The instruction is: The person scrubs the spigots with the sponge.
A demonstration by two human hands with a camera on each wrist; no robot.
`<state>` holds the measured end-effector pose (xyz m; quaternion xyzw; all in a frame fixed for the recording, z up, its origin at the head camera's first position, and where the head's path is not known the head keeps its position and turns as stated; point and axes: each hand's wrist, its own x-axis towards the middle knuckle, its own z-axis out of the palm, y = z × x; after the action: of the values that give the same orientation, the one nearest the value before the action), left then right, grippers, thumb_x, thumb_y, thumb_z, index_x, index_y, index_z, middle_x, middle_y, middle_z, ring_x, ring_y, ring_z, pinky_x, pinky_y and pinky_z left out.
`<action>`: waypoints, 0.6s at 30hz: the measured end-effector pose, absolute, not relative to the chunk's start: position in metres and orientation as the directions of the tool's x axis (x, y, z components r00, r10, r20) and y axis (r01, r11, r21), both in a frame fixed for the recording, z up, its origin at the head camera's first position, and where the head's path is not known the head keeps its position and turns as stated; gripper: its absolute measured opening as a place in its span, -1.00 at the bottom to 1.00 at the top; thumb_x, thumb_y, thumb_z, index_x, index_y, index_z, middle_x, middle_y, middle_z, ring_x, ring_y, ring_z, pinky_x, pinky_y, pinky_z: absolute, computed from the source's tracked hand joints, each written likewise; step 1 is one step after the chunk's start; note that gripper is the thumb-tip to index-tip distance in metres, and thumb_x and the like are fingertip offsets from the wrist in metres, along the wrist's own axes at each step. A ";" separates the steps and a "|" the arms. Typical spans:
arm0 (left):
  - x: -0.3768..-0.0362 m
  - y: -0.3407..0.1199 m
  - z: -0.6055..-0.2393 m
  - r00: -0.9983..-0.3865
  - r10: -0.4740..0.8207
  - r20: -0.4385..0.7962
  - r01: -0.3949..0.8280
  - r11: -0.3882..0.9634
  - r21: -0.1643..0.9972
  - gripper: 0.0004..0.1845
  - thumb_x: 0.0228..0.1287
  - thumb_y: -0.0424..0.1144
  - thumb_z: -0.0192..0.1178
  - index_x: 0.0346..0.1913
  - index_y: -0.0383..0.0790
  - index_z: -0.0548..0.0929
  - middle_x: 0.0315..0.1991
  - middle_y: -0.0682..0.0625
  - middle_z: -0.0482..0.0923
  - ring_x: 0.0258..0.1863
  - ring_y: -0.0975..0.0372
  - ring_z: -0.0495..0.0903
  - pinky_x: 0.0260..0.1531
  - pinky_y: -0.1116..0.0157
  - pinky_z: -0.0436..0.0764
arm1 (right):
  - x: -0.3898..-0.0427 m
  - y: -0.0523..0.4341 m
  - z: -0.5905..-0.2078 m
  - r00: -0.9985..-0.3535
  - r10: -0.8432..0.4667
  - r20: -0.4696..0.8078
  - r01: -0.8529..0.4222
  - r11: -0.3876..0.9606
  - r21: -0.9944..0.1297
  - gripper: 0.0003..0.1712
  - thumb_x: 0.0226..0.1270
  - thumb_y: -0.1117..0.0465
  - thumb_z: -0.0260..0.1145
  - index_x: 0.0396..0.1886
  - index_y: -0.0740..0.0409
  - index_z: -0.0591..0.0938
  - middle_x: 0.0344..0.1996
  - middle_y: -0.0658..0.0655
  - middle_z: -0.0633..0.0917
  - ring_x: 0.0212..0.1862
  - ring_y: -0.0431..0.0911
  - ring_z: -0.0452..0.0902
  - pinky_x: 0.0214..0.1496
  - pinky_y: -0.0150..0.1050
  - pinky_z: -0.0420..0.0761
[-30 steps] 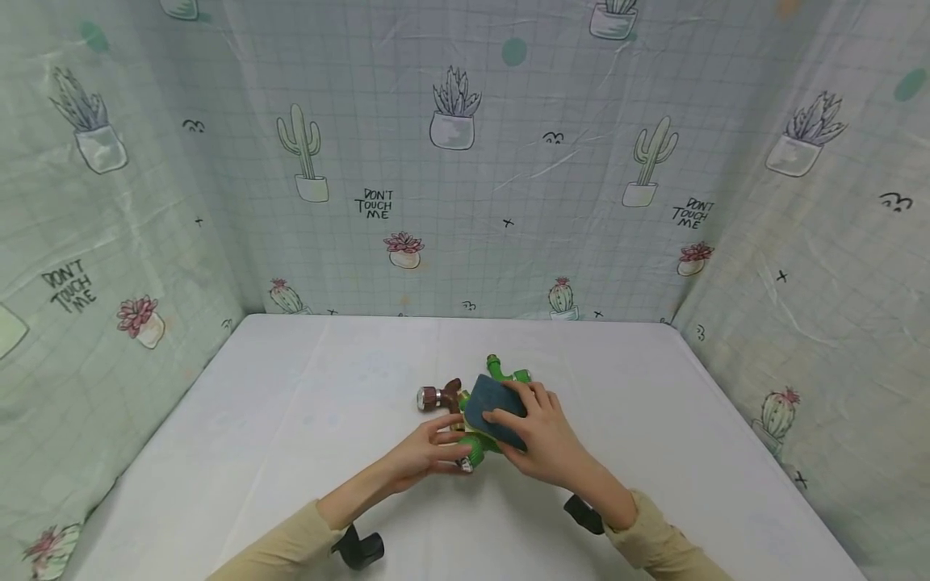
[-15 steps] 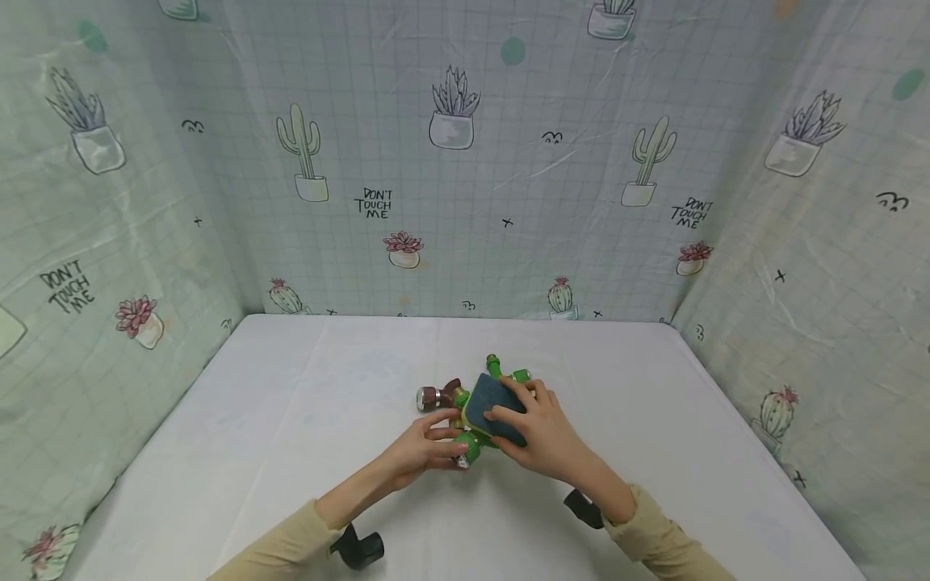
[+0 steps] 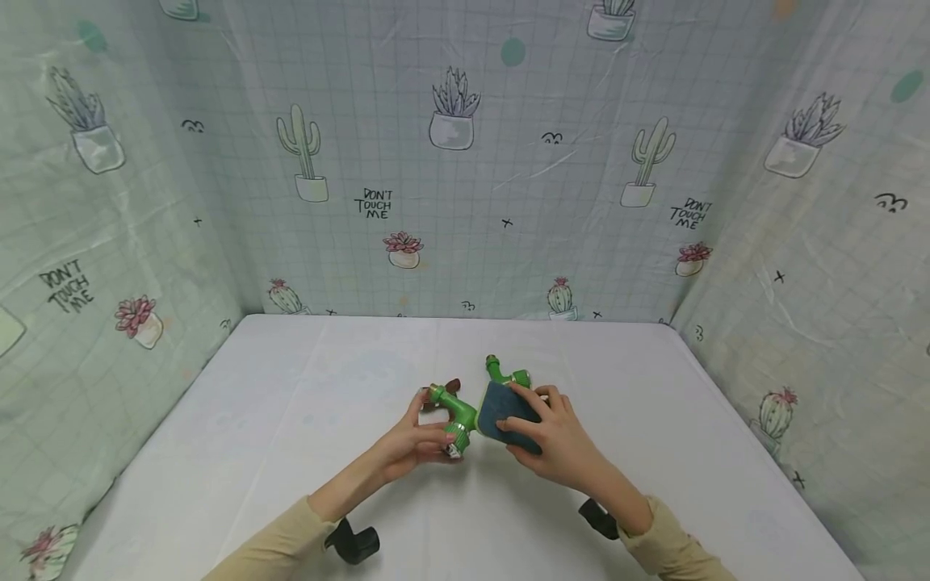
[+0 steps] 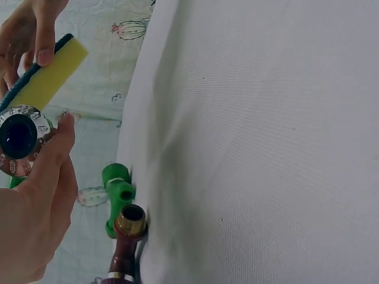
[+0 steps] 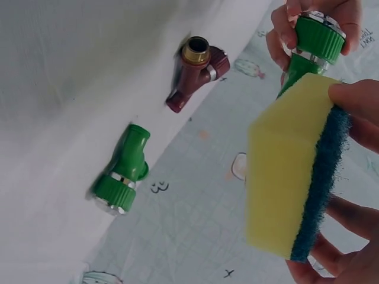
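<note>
Left hand (image 3: pixel 407 444) grips a green faucet (image 3: pixel 452 407), lifted just above the white table (image 3: pixel 291 403). Right hand (image 3: pixel 555 440) pinches the sponge (image 3: pixel 508 411) right beside it, yellow side toward the fitting.

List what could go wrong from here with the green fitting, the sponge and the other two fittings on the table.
1. The left hand holds the green fitting only by fingertips at its ringed end; pressure from the sponge could twist it loose or drop it.
2. The brown fitting and the second green fitting lie loose close by; a dropped part or sweeping hand might knock them away.
3. The right hand pinches the sponge at its edges, so it may slip.
</note>
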<state>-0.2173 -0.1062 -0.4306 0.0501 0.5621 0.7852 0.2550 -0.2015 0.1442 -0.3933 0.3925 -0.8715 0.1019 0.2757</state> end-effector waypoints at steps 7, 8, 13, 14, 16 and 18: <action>-0.219 -0.105 -0.433 -0.858 0.470 -0.206 -0.340 -0.220 0.914 -0.01 0.23 -0.28 0.07 0.32 0.02 -0.55 0.27 -0.49 0.03 -0.19 0.11 0.60 -0.05 -0.13 0.46 | -0.203 0.141 -0.396 -0.494 -0.636 0.593 -0.764 0.643 0.054 -0.61 -0.18 0.03 0.46 -0.23 -0.26 0.62 0.13 0.24 0.44 -0.07 0.04 0.27 -0.17 -0.01 0.38; -0.219 -0.105 -0.433 -0.855 0.478 -0.201 -0.337 -0.217 0.916 -0.09 0.29 -0.19 0.01 0.32 0.01 -0.52 0.27 -0.49 0.02 -0.16 0.05 0.59 -0.06 -0.13 0.46 | -0.203 0.141 -0.396 -0.493 -0.636 0.594 -0.764 0.643 0.055 -0.61 -0.18 0.03 0.46 -0.24 -0.26 0.62 0.13 0.24 0.43 -0.07 0.04 0.26 -0.17 -0.01 0.37; -0.222 -0.109 -0.429 -0.834 0.523 -0.173 -0.337 -0.236 0.911 -0.45 0.36 0.16 -0.49 0.27 0.00 -0.28 0.26 -0.54 -0.06 0.10 -0.30 0.30 -0.07 -0.20 0.40 | -0.203 0.141 -0.396 -0.498 -0.638 0.588 -0.766 0.642 0.047 -0.62 -0.18 0.02 0.46 -0.24 -0.27 0.62 0.14 0.21 0.43 -0.06 0.04 0.26 -0.16 -0.01 0.37; -0.222 -0.109 -0.427 -0.830 0.530 -0.174 -0.344 -0.242 0.907 -0.47 0.36 0.17 -0.54 0.25 0.00 -0.26 0.26 -0.55 -0.06 0.13 -0.32 0.24 -0.07 -0.22 0.38 | -0.203 0.141 -0.396 -0.498 -0.638 0.587 -0.766 0.641 0.047 -0.62 -0.18 0.02 0.46 -0.24 -0.27 0.62 0.14 0.21 0.42 -0.06 0.04 0.26 -0.16 -0.01 0.37; -0.222 -0.110 -0.424 -0.820 0.543 -0.180 -0.362 -0.249 0.898 -0.49 0.37 0.16 -0.57 0.24 0.00 -0.27 0.26 -0.54 -0.06 0.17 -0.32 0.17 -0.03 -0.24 0.34 | -0.203 0.140 -0.397 -0.498 -0.640 0.586 -0.769 0.638 0.044 -0.62 -0.18 0.03 0.46 -0.24 -0.27 0.63 0.15 0.20 0.43 -0.06 0.04 0.26 -0.16 0.00 0.37; -0.220 -0.110 -0.420 -0.806 0.560 -0.192 -0.391 -0.261 0.882 -0.48 0.39 0.14 -0.55 0.27 0.00 -0.33 0.28 -0.53 -0.09 0.19 -0.32 0.12 0.02 -0.25 0.28 | -0.203 0.140 -0.398 -0.494 -0.643 0.585 -0.772 0.634 0.044 -0.62 -0.18 0.03 0.46 -0.24 -0.27 0.63 0.14 0.21 0.43 -0.06 0.04 0.26 -0.15 0.00 0.37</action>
<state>-0.2200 -0.1104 -0.4198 0.0798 0.5280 0.7901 0.3011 -0.2034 0.1398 -0.3978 0.4130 -0.8569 0.1126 0.2872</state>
